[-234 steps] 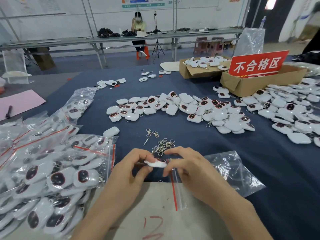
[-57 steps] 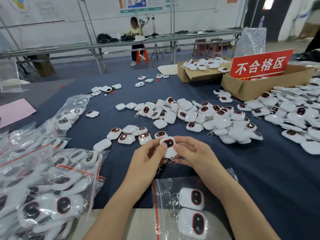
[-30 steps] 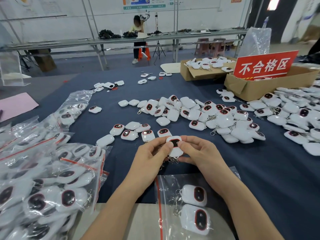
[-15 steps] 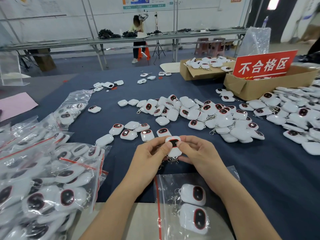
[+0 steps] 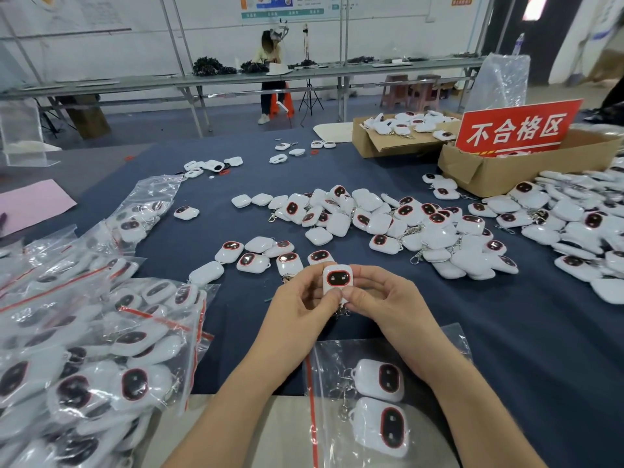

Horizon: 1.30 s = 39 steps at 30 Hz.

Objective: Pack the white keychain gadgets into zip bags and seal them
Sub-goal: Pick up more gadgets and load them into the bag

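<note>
My left hand [image 5: 297, 309] and my right hand [image 5: 378, 300] pinch one white keychain gadget [image 5: 337, 278] between them, upright, its dark red-rimmed face toward me. Its metal clasp hangs below the fingers. Under my right wrist lies a clear zip bag [image 5: 324, 373] with a red seal strip, holding two gadgets [image 5: 380, 380]. A short row of loose gadgets [image 5: 253, 261] lies just beyond my hands. A big heap of gadgets [image 5: 388, 221] spreads across the blue cloth behind them.
Filled zip bags [image 5: 84, 359] pile up at the left. Two cardboard boxes [image 5: 489, 173] stand at the back right, one with a red sign [image 5: 516, 128]. More gadgets [image 5: 580, 224] cover the right side. A person sits at a far bench [image 5: 270, 76].
Over the last second both hands have kept hold of the same gadget with hardly any movement. Since 7.8 s ago the bag has gained two gadgets.
</note>
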Tool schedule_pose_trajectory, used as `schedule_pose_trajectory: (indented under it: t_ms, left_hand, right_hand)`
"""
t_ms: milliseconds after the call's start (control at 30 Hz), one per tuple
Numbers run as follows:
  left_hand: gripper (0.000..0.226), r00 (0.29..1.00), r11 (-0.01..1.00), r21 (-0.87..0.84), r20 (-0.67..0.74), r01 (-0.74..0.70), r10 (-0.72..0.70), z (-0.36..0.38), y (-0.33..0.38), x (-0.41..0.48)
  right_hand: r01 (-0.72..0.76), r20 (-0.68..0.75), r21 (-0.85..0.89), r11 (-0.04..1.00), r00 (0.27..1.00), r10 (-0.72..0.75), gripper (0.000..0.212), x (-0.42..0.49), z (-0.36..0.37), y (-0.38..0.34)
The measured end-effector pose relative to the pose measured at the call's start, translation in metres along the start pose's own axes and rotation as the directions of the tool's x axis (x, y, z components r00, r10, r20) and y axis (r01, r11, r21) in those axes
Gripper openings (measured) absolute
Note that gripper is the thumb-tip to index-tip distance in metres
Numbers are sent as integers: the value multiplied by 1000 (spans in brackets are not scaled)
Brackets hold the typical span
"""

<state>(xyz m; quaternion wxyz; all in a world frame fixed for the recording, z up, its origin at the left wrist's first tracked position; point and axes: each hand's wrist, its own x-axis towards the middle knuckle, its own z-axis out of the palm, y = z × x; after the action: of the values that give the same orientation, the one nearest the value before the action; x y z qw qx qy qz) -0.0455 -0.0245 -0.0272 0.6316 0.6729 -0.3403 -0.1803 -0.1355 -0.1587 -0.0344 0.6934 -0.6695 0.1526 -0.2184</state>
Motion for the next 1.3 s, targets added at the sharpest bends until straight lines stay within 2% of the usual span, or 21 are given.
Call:
schedule_pose_trajectory:
  t_ms: [133,367,533,600,700,767,900,1100,1300]
  left_hand:
    - [28,1000,1000,17,1,-18,18,1,1,-1]
    - [27,999,999,3,8,-32,32,2,4,-2]
    - [24,997,1000,-12,-74,13,-13,1,3,0]
    - [22,994,999,35,-112,-13,17,2,3,0]
    - [19,975,953,262,-118,-150,186,5,3,-2]
    - [17,962,929,310,-113,-203,249,6,3,-3]
    - [19,967,959,203,-124,-195,223,5,5,-4]
    - [9,963,957,206,-134,-205,235,5,4,-4]
    - [15,982,980,147,-113,-137,154,6,6,-5]
  right_hand:
    - [12,-9,-41,999,1000,-12,22,1,0,1]
    - [16,-5,-11,1000,1000,-16,23,1,1,3]
    - [18,-22,46,999,1000,-17,22,2,0,3]
    - [30,-9,57,998,1000,-29,25,1,1,2]
    - [84,10,37,996,996,-84,20,-2,3,-2]
    - [113,11,67,991,993,-114,17,-4,4,-5]
    - [119,55,154,981,990,-128,10,-7,2,-7]
    - [144,96,154,978,983,-159,12,-7,1,-5]
    - [150,105,111,982,981,-161,32,-7,1,-4]
